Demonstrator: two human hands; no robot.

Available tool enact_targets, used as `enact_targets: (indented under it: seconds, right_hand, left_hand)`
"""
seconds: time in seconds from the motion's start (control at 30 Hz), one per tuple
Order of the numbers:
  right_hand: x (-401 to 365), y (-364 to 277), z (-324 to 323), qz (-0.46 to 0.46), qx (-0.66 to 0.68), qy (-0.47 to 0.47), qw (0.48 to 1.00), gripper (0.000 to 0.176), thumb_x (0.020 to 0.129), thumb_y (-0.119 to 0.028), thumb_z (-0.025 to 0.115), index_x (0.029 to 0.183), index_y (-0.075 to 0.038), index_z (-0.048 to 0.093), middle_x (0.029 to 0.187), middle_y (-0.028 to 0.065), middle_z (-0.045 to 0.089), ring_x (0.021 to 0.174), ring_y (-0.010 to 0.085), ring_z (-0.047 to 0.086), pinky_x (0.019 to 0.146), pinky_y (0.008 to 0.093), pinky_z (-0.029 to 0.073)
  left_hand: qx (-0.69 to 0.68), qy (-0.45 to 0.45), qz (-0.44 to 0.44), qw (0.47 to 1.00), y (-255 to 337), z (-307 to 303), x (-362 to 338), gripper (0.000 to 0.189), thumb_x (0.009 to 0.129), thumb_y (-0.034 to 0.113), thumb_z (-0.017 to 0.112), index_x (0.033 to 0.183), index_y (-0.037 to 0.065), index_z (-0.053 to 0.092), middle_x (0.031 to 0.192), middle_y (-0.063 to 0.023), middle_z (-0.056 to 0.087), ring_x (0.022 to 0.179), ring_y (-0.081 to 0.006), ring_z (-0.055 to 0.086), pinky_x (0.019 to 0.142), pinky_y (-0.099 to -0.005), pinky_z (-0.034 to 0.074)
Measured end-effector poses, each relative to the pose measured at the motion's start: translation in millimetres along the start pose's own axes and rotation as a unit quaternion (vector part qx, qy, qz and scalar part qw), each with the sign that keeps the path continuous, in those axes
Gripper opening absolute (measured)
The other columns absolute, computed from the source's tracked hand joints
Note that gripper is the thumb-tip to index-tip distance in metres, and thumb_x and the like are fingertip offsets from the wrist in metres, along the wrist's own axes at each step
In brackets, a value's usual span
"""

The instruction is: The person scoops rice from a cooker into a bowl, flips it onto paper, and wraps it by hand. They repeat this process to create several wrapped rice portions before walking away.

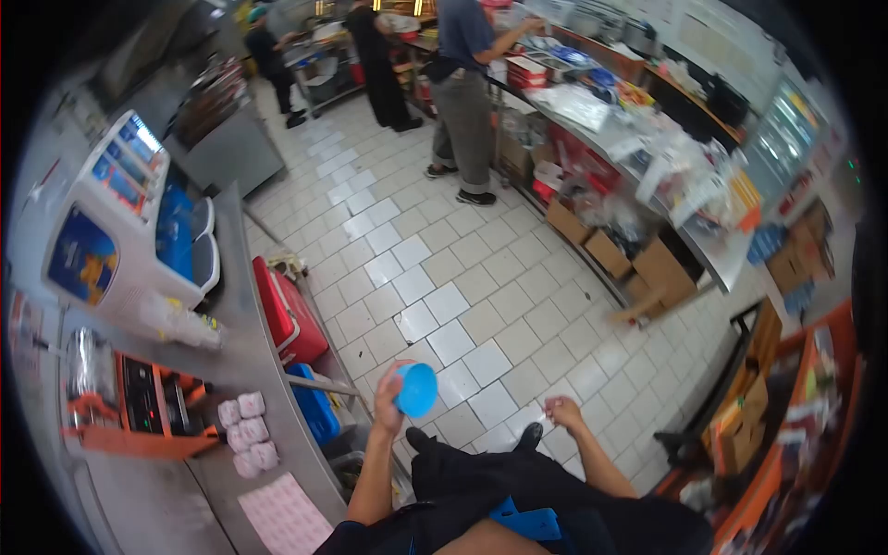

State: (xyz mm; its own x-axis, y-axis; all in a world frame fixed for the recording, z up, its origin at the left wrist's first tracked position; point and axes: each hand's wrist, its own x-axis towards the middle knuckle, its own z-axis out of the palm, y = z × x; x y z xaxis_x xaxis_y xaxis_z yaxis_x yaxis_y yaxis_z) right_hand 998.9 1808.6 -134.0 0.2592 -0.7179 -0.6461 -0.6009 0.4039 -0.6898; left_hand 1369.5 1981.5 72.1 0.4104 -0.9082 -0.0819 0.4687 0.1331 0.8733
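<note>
My left hand (387, 407) is wrapped round a light blue plastic cup (417, 388), held above the floor beside the metal counter (199, 370). The cup's round opening faces toward me; what is inside cannot be made out. My right hand (562, 413) hangs out over the tiles with its fingers curled in, and nothing shows in it. It touches nothing else. Below are my dark clothes, with a bright blue piece (527, 520) at the waist.
Left counter: drink dispenser (120, 231), orange-framed machine (148, 402), wrapped rolls (245, 433), pink sheet (289, 518). A red cooler (291, 314) stands below. Right: a cluttered worktable (610, 139), cardboard boxes (661, 277) and an orange shelf (777, 453). A person (462, 102) stands at the table; two others are farther off.
</note>
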Motion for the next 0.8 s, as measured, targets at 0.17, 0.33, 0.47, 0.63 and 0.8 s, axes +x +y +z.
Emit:
enact_targets:
  seconds: [0.17,0.33,0.47,0.63,0.8]
  right_hand:
    - [23,-87,29,-0.013,-0.013,-0.204,0.979,0.03,0.096,-0.028,0.06,0.115,-0.005,0.062,0.096,0.0053,0.07,0.08,0.0143,0.066,0.066,0.0295,0.053]
    - [131,-239,44,-0.204,0.023,-0.26,0.944,0.029,0.098,-0.027,0.058,0.115,-0.005,0.06,0.098,0.007,0.07,0.082,0.014,0.067,0.068,0.028,0.053]
    - [250,-233,3,-0.258,-0.069,-0.065,0.961,0.023,0.096,-0.024,0.057,0.104,-0.004,0.064,0.087,0.0082,0.07,0.085,0.014,0.068,0.069,0.0288,0.055]
    - [316,6,-116,-0.218,-0.693,0.026,0.686,0.022,0.079,-0.03,0.062,0.071,-0.013,0.072,0.074,0.0084,0.07,0.063,0.0265,0.066,0.056,0.0461,0.048]
    - [200,101,-100,0.092,-0.557,-0.144,0.813,0.028,0.082,-0.033,0.063,0.098,-0.015,0.075,0.114,0.0098,0.069,0.109,0.0281,0.064,0.084,0.0473,0.052]
  left_hand:
    - [0.02,0.129,-0.063,0.989,-25,25,3,0.039,0.088,0.027,0.07,0.115,0.003,0.056,0.099,-0.0059,0.061,0.09,-0.0129,0.06,0.075,-0.0292,0.052]
    - [0.132,0.309,0.038,0.941,20,-31,27,0.037,0.086,0.022,0.074,0.114,0.004,0.059,0.094,-0.0036,0.064,0.083,-0.0125,0.062,0.073,-0.0275,0.052]
    - [0.091,0.378,0.069,0.919,52,-72,80,0.033,0.087,0.024,0.073,0.111,0.004,0.061,0.093,-0.0034,0.065,0.084,-0.0119,0.063,0.076,-0.027,0.052]
    - [0.063,0.308,0.062,0.947,53,-110,208,0.039,0.093,0.034,0.066,0.117,0.004,0.058,0.102,-0.003,0.062,0.095,-0.011,0.059,0.083,-0.0274,0.049]
    - [0.105,0.128,0.043,0.985,119,-117,384,0.041,0.095,0.036,0.062,0.123,0.007,0.057,0.108,-0.0042,0.06,0.097,-0.0127,0.057,0.082,-0.0276,0.049]
